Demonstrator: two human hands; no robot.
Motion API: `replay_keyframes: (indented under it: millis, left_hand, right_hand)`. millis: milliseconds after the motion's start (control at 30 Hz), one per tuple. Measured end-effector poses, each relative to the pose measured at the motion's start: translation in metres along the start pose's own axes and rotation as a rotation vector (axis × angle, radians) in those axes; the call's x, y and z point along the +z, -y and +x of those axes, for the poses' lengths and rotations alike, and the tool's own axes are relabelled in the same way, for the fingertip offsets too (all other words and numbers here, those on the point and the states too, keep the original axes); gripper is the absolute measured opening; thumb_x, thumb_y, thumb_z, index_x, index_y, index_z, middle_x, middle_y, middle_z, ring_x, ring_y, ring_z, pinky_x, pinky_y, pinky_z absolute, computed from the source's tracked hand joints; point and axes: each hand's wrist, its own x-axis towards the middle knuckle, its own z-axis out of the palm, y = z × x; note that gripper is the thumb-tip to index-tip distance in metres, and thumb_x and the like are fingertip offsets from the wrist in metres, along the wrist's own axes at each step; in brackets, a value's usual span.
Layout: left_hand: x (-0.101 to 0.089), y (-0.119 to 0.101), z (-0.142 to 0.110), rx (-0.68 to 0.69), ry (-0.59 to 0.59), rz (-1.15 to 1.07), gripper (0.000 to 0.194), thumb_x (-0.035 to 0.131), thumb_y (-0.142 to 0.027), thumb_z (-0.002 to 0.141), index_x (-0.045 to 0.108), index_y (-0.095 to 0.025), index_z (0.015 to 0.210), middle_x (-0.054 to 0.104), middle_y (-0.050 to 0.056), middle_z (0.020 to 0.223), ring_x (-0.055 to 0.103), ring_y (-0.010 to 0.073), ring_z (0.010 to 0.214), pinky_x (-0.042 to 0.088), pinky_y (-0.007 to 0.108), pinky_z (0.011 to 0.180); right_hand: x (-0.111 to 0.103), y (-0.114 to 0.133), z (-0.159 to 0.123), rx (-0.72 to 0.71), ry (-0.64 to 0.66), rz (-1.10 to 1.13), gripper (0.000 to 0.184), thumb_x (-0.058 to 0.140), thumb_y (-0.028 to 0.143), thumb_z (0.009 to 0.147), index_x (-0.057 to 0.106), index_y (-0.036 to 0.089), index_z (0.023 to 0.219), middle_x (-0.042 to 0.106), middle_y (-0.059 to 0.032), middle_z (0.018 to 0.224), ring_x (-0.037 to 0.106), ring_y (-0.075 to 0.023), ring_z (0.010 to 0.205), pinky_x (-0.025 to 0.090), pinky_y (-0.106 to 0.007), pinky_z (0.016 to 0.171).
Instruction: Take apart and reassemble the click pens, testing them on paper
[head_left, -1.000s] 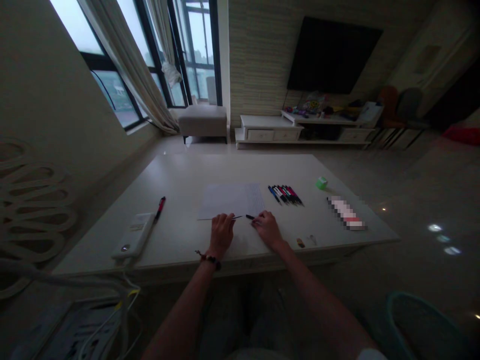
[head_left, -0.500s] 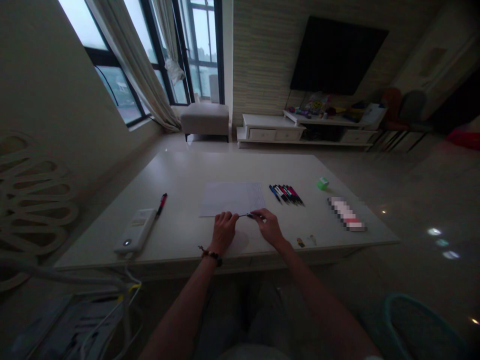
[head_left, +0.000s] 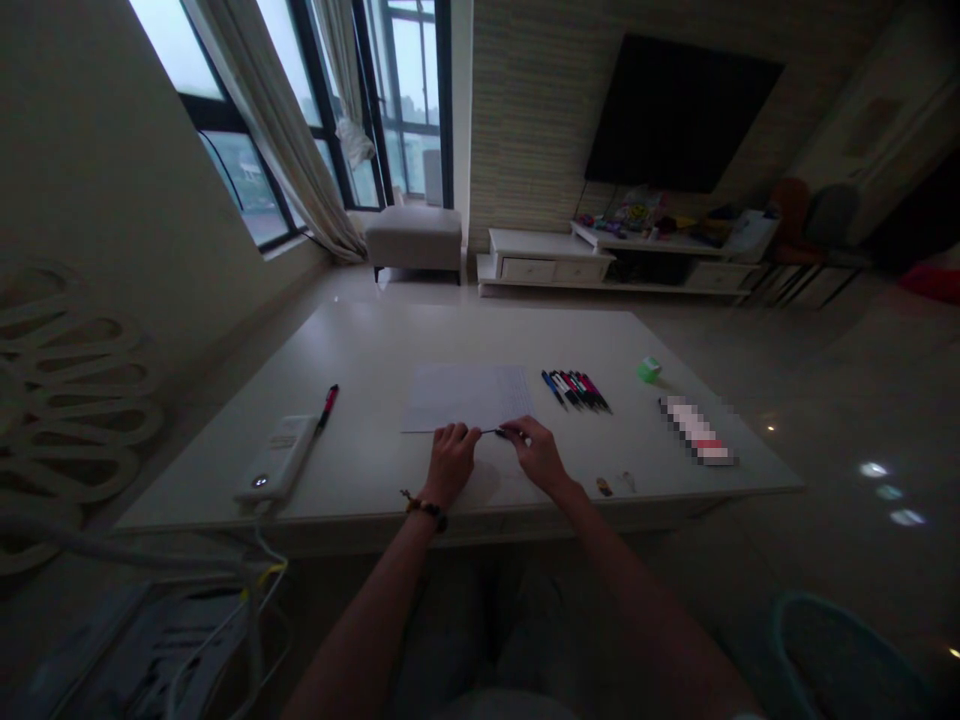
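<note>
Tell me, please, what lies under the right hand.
Under the right hand, a dark pen shows at the fingertips, above the table; what lies beneath the palm is covered.

Glossy tabletop (head_left: 352, 350), matt paper (head_left: 465, 397), smooth plastic pens (head_left: 576, 390).

Fingers (head_left: 459, 434) hide most of the pen (head_left: 491, 432), and a pixelated packet (head_left: 696, 430) is unreadable.

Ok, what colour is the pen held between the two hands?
The slim pen looks black, best seen in the head view, though it is small and dim.
</note>
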Motion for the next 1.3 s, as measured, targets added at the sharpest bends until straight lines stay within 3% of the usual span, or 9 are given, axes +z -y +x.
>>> replay_keyframes:
  millis: [333,467,667,767,933,1167,1300]
  left_hand:
    - [-0.001,-0.001,0.0,0.024,0.022,0.022,0.02,0.037,-0.016,0.086,0.054,-0.024,0.092,0.052,0.006,0.086,0.045,0.021,0.084,0.033,0.035,0.076]
    - [-0.001,-0.002,0.001,0.068,0.041,0.024,0.019,0.039,-0.016,0.086,0.055,-0.024,0.092,0.052,0.006,0.085,0.045,0.0205,0.083,0.032,0.035,0.075]
    - [-0.001,-0.001,0.001,0.093,0.038,0.018,0.017,0.04,-0.019,0.087,0.054,-0.023,0.094,0.053,0.005,0.085,0.045,0.0193,0.083,0.033,0.034,0.075]
    - [0.0,-0.001,0.0,0.068,0.022,0.022,0.017,0.039,-0.018,0.087,0.055,-0.022,0.092,0.053,0.005,0.084,0.045,0.0193,0.082,0.033,0.033,0.075]
    - [0.002,0.0,0.001,0.03,0.006,0.044,0.018,0.04,-0.015,0.085,0.054,-0.022,0.093,0.053,0.005,0.085,0.045,0.0201,0.083,0.033,0.034,0.075]
    - [0.002,-0.002,0.002,0.005,0.022,0.067,0.018,0.041,-0.014,0.084,0.055,-0.022,0.093,0.053,0.006,0.085,0.045,0.0209,0.084,0.033,0.035,0.075]
    - [0.002,-0.002,0.002,0.011,0.035,0.073,0.018,0.04,-0.015,0.085,0.055,-0.022,0.092,0.053,0.006,0.085,0.045,0.0208,0.083,0.033,0.035,0.075]
  right_hand:
    - [0.0,-0.002,0.001,-0.037,0.03,-0.006,0.017,0.05,0.021,0.085,0.066,0.02,0.089,0.062,-0.0052,0.084,0.057,-0.0154,0.082,0.045,-0.029,0.076]
    - [0.003,-0.003,0.006,-0.04,0.133,-0.009,0.015,0.053,0.02,0.082,0.067,0.02,0.088,0.063,-0.0046,0.082,0.057,-0.0152,0.079,0.045,-0.029,0.074]
    - [0.01,-0.007,0.013,0.03,0.198,0.068,0.033,0.059,0.021,0.077,0.058,0.021,0.111,0.063,-0.0017,0.08,0.057,-0.0127,0.069,0.046,-0.026,0.068]
    - [0.008,-0.024,0.01,0.084,0.153,-0.049,0.033,0.065,0.023,0.072,0.061,0.02,0.105,0.062,-0.0029,0.082,0.056,-0.015,0.073,0.045,-0.029,0.071]
    - [0.003,-0.059,-0.005,0.176,-0.02,-0.356,0.014,0.068,0.029,0.069,0.066,0.018,0.077,0.059,-0.0086,0.085,0.053,-0.0217,0.086,0.041,-0.034,0.08]
    - [-0.013,-0.056,-0.012,0.225,-0.069,-0.037,0.017,0.056,0.033,0.078,0.059,0.017,0.082,0.064,-0.0036,0.074,0.058,-0.0164,0.068,0.043,-0.028,0.066]
    - [-0.025,-0.044,-0.011,0.176,-0.095,0.0,0.019,0.057,0.036,0.076,0.06,0.018,0.081,0.066,-0.0038,0.075,0.059,-0.0163,0.069,0.044,-0.027,0.066]
